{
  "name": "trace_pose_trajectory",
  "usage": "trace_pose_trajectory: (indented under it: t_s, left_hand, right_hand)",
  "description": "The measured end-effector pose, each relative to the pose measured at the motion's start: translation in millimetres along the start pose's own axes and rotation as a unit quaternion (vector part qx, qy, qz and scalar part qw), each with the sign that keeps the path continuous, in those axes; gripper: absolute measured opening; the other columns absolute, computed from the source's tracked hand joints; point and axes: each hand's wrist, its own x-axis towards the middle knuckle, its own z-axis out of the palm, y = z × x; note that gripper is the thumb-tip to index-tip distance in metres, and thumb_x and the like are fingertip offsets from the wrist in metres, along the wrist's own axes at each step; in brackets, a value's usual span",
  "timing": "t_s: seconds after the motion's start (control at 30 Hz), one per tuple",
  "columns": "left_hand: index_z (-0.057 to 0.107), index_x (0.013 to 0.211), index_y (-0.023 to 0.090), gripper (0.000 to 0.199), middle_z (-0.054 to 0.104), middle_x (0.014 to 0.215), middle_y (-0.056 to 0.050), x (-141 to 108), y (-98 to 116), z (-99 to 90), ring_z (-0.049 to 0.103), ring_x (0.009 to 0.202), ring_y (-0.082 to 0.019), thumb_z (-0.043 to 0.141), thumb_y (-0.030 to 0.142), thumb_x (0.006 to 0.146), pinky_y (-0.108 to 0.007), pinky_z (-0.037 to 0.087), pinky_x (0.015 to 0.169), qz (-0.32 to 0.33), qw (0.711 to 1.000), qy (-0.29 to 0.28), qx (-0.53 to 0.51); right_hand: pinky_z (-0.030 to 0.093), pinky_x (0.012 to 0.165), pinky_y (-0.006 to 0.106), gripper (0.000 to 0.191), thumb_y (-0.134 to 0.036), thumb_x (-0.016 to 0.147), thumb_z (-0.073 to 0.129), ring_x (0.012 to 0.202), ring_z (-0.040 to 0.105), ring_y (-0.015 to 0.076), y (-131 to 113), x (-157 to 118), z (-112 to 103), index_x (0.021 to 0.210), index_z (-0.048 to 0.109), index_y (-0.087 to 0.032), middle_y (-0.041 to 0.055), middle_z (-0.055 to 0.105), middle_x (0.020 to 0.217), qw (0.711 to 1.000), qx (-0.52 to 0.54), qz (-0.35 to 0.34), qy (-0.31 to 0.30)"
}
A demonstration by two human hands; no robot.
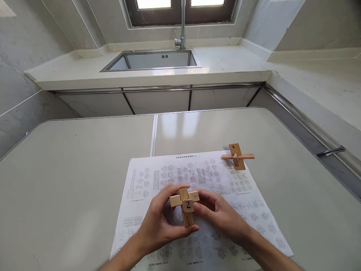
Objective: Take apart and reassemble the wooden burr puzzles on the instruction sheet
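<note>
A wooden interlocking block puzzle point(188, 206) with a "2" written on its front end is held above the printed sheet point(158, 167). My left hand point(160, 216) grips it from the left, fingers at its top and thumb at its bottom end. My right hand point(220, 212) pinches its right side; some of those fingertips are hidden behind the wood. Over the sheet's upper right corner lies another crossed wooden piece point(237, 156), also marked "2", with a thin stick across it. The sheet carries rows of small diagrams.
The pale table point(70, 188) has a white strip point(153, 135) running across its back part. Beyond its far edge are a counter point(225, 62) with a sink point(158, 62) and a faucet point(182, 39). Another counter runs along the right.
</note>
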Motion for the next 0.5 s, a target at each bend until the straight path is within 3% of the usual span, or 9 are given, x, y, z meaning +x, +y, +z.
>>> trace_pose_trajectory:
  t_s: [0.13,0.23,0.3,0.4,0.5]
  left_hand:
    - [0.064,0.136,0.035,0.074,0.060,0.113,-0.006,2.5,0.4,0.5,0.062,0.102,-0.025,0.097,0.040,0.070,-0.036,0.058,0.087,0.046,0.999,0.004,0.005]
    - [0.062,0.136,0.036,0.072,0.060,0.121,-0.007,1.9,-0.3,1.7,0.061,0.109,-0.026,0.096,0.037,0.072,-0.035,0.058,0.087,0.054,0.998,0.001,-0.017]
    - [0.060,0.137,0.036,0.071,0.063,0.116,-0.006,1.2,-0.4,2.6,0.063,0.103,-0.025,0.095,0.036,0.075,-0.033,0.058,0.082,0.049,0.998,-0.006,-0.030]
    - [0.062,0.135,0.033,0.070,0.063,0.113,-0.007,0.7,-0.2,3.4,0.063,0.098,-0.024,0.095,0.038,0.074,-0.033,0.058,0.078,0.043,0.999,0.000,-0.029]
    - [0.062,0.136,0.033,0.072,0.061,0.115,-0.007,1.2,0.1,2.7,0.063,0.100,-0.026,0.096,0.038,0.072,-0.036,0.059,0.081,0.043,0.999,-0.002,-0.022]
  right_hand:
    - [0.057,0.101,0.044,0.035,-0.052,0.099,0.068,0.112,0.071,0.0278,0.3,-0.9,-0.3,0.115,0.073,-0.022,0.0082,0.077,0.109,1.000,-0.023,0.001,-0.009]
    - [0.057,0.101,0.044,0.035,-0.050,0.098,0.072,0.110,0.072,0.0256,2.3,-2.0,1.3,0.121,0.065,-0.024,0.0081,0.075,0.114,1.000,-0.007,-0.011,0.007]
    - [0.058,0.098,0.042,0.038,-0.049,0.097,0.073,0.106,0.073,0.0236,4.6,-2.7,3.1,0.123,0.058,-0.026,0.0071,0.074,0.113,0.999,0.007,-0.022,0.025]
    - [0.061,0.085,0.036,0.032,-0.050,0.100,0.069,0.092,0.073,0.0207,7.8,-3.6,5.6,0.118,0.056,-0.026,0.0039,0.073,0.099,0.997,-0.023,-0.052,0.045]
    - [0.057,0.071,0.030,0.023,-0.045,0.103,0.064,0.077,0.069,0.0178,9.1,-4.5,6.1,0.110,0.061,-0.024,0.0015,0.069,0.086,0.986,-0.121,-0.094,0.072]
